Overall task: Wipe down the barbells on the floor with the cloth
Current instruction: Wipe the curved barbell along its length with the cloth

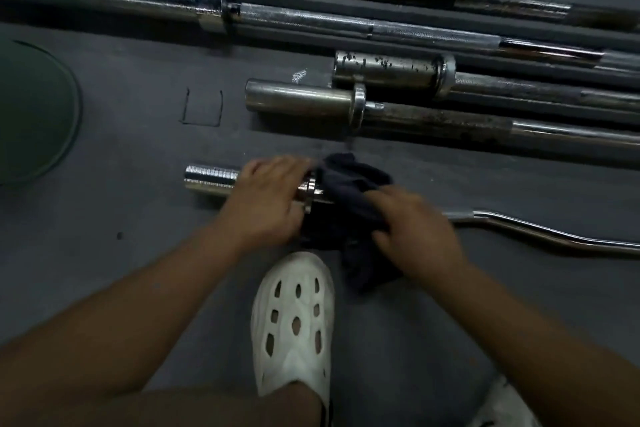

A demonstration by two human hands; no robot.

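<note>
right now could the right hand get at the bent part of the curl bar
Probably yes: the right hand grips the cloth on the curl bar itself, and the bent shaft runs off to its right with nothing lying over it.

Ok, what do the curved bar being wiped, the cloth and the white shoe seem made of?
The curved bar: metal, probably chromed steel; bright mirror-like glints, ribbed sleeve. The cloth: soft dark fabric, matte; it bunches and folds. The shoe: white moulded foam or rubber, likely; one piece with cut-out holes, matte.

dim | hands motion-blurred | glare on chrome | wide-angle edge bend
</note>
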